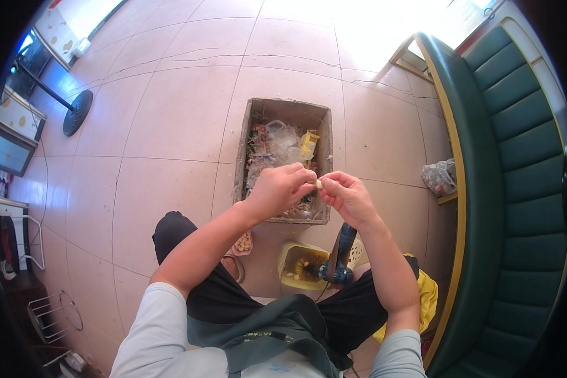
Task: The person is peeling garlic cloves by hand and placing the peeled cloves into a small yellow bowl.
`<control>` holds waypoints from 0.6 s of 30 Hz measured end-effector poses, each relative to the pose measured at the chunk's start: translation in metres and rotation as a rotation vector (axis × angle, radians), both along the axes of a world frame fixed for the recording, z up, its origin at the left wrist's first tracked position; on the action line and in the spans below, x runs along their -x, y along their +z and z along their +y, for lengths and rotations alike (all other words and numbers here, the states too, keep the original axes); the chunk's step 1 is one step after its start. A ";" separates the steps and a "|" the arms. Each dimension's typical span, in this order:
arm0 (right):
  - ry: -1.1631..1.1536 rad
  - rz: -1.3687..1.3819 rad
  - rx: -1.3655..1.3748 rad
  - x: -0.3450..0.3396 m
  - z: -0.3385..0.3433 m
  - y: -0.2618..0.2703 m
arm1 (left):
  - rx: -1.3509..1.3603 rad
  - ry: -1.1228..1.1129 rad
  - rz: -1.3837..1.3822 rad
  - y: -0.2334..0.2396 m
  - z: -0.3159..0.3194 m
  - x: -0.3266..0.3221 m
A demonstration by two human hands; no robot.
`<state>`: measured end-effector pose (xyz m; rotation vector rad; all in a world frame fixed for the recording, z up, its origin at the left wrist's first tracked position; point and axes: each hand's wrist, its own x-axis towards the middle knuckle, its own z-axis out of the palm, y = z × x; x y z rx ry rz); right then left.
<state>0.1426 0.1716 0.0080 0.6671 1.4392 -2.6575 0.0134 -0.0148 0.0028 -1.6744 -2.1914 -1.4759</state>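
Note:
A small pale clove, seemingly garlic (318, 184), is pinched between the fingertips of my right hand (351, 198). From the other side, the bent fingers of my left hand (279, 188) meet it. Both hands are above the near part of a worn rectangular bin (242, 156). Inside it lie clear plastic bags (283, 137), a yellow wrapper (309, 144) and dry scraps. Below my left forearm, a small pink container (248, 251) of pale cloves is partly hidden. Between my legs sits a yellow tub (290, 280) with several cloves in it.
A dark-blue power tool (342, 253) leans by the tub, its lower end unclear. To the right runs a green padded bench (482, 189), with a filled plastic bag (439, 177) beside it. At left are a round stand base (78, 112) and a wire rack (54, 317).

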 end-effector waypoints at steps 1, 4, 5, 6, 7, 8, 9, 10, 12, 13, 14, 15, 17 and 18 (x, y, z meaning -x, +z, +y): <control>0.009 0.000 -0.001 0.000 0.000 0.001 | 0.014 -0.006 0.013 0.000 -0.001 0.000; 0.025 0.002 0.008 0.000 -0.001 0.000 | -0.026 -0.003 0.060 -0.001 -0.001 0.001; 0.028 0.005 0.016 0.000 -0.001 -0.001 | -0.026 -0.007 0.075 -0.001 -0.001 0.002; 0.032 0.008 0.023 0.000 -0.001 -0.001 | -0.027 -0.012 0.089 -0.003 -0.001 0.002; 0.035 0.011 0.030 0.000 0.000 -0.001 | -0.028 -0.016 0.104 -0.003 -0.001 0.003; 0.036 0.007 0.029 0.000 0.000 -0.003 | -0.033 -0.015 0.107 -0.003 -0.001 0.003; 0.036 0.002 0.027 0.000 0.000 -0.004 | -0.039 -0.015 0.110 -0.003 0.000 0.002; 0.037 -0.002 0.026 -0.001 0.000 -0.006 | -0.044 -0.014 0.113 -0.003 0.000 0.001; 0.033 -0.014 0.021 -0.001 0.000 -0.007 | -0.021 -0.019 0.114 -0.004 0.000 0.001; 0.031 -0.020 0.019 -0.001 0.000 -0.008 | -0.009 -0.020 0.114 -0.004 0.000 0.001; 0.028 -0.025 0.024 -0.001 0.000 -0.008 | -0.017 -0.030 0.114 -0.003 0.000 0.002; 0.024 -0.031 0.028 0.000 0.000 -0.008 | -0.025 -0.040 0.114 -0.002 0.000 0.002; 0.022 -0.037 0.033 -0.001 0.000 -0.008 | -0.029 -0.052 0.116 -0.002 0.000 0.002; 0.024 -0.036 0.033 -0.001 0.000 -0.007 | -0.025 -0.054 0.118 -0.002 0.000 0.002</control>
